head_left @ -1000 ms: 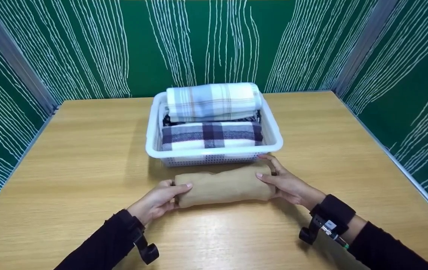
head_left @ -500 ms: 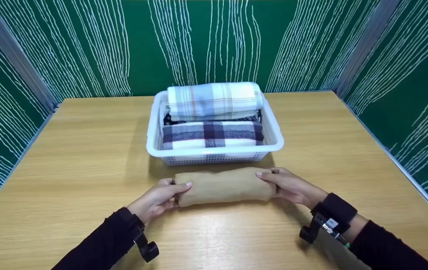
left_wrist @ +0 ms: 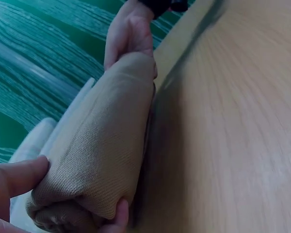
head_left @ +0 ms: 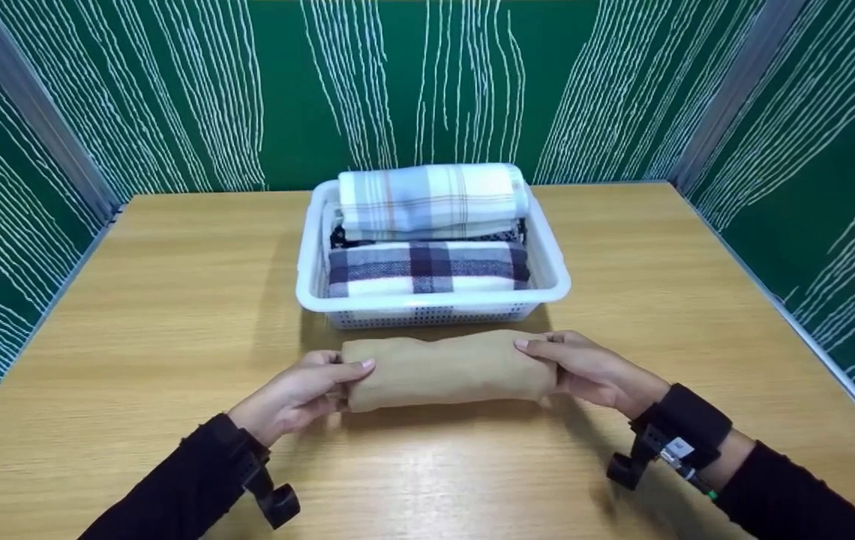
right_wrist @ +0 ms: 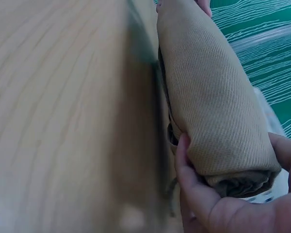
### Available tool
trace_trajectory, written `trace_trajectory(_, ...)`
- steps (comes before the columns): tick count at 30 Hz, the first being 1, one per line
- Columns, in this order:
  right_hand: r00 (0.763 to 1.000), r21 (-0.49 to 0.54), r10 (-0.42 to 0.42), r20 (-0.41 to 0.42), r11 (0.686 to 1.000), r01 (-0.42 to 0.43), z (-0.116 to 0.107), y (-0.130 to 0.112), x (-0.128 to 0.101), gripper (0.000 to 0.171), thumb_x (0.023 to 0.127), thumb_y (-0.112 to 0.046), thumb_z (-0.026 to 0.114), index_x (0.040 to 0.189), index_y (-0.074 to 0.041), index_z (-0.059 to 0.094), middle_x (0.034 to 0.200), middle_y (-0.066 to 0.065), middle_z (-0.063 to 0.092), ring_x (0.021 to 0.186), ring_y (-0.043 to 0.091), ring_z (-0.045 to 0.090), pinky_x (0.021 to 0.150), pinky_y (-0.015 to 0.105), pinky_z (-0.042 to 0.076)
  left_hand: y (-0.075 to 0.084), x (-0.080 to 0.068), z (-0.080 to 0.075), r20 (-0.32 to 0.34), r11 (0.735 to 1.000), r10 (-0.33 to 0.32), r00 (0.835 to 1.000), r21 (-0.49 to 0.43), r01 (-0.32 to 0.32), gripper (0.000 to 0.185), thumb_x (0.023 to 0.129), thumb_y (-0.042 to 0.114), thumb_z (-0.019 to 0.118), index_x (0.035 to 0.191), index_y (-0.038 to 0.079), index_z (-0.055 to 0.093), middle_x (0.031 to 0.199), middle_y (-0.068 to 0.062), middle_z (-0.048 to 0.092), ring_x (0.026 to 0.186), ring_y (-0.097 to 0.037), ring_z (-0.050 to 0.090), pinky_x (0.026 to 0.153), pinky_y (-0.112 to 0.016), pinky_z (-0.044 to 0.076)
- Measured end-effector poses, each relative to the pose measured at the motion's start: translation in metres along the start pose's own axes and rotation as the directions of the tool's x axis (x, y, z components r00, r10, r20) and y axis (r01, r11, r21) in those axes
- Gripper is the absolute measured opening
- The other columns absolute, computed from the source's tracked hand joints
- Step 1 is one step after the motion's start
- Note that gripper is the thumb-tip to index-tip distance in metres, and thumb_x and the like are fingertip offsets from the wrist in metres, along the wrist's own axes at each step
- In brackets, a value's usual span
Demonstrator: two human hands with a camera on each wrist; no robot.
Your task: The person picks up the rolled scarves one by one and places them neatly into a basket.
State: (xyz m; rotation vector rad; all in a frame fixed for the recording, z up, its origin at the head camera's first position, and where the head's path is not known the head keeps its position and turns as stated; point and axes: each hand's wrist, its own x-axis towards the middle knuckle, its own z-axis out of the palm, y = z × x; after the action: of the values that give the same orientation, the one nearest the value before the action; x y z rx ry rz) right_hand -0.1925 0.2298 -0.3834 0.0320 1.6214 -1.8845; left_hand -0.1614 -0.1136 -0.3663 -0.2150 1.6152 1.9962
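Both hands on the tan roll point(head_left: 448, 370), one at each end. Left hand point(head_left: 294, 394) grips the left end: thumb over the top, fingers curled under and round the end, confirmed in the left wrist view, where the fingers point(left_wrist: 19, 177) pinch the roll's end face. Right hand point(head_left: 594, 373) does the same on the right end, thumb on top, fingers point(right_wrist: 186, 182) wrapped under. My read: the end-to-end hold keeps the roll from unwinding and keeps it level.

Roll sits near the middle of the wooden table point(head_left: 172, 300), parallel to and just beside the near wall of the white basket point(head_left: 435, 306). Shadow under it in the wrist views suggests it's slightly lifted or barely resting; can't tell which.

Materials: the roll is a coarse, matte woven cloth, a soft cylinder with visible layered folds at the ends. Basket is rigid white plastic, rectangular, perforated lower wall, smooth rim. Inside it: a dark plaid roll point(head_left: 427, 268) at the near side, a pale blue plaid roll point(head_left: 433, 199) stacked higher at the far side, something dark patterned between them, mostly hidden. All lie crosswise, same orientation as the tan one, which looks like packing in rows.

Table is light wood-grain laminate, glossy. Green panels with white streaks point(head_left: 135, 97) enclose three sides. Black wrist mounts point(head_left: 679, 431) on both sleeves.
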Motion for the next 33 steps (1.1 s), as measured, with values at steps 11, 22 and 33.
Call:
trace_trajectory(11,0.996,-0.014,-0.052,0.07,0.998,0.053,0.009,-0.045,-0.019,0.022,0.098,-0.016,0.053,0.111,0.001,0.058,0.099,0.009,0.067,0.088,0.017,0.065,0.08,0.031,0.052,0.046,-0.024,-0.003,0.063,0.997,0.072,0.995,0.015,-0.074,0.014,0.092,0.005,0.06,0.101,-0.002,0.052,0.093,-0.007,0.059,0.084,-0.017,0.058,0.084,-0.034,0.05)
trace_trajectory(22,0.998,-0.042,-0.071,0.0,0.997,0.07,0.011,-0.1,-0.021,0.065,0.092,-0.01,0.061,0.141,0.004,0.021,0.129,0.015,0.044,0.111,0.02,0.053,0.096,0.03,0.044,0.1,-0.017,-0.002,0.043,0.991,0.13,0.991,-0.032,-0.129,0.03,0.091,0.001,0.057,0.117,-0.002,0.043,0.105,-0.008,0.049,0.084,-0.013,0.054,0.074,-0.023,0.047)
trace_trajectory(33,0.99,0.026,-0.14,-0.026,0.99,0.141,0.002,-0.121,0.018,0.055,0.088,0.003,0.061,0.135,0.001,0.032,0.128,0.015,0.045,0.11,0.022,0.055,0.098,0.031,0.043,0.113,0.03,-0.017,0.006,0.974,0.216,0.976,-0.063,-0.216,0.022,0.097,0.007,0.052,0.117,0.002,0.044,0.107,-0.008,0.048,0.094,-0.016,0.049,0.079,-0.026,0.046)
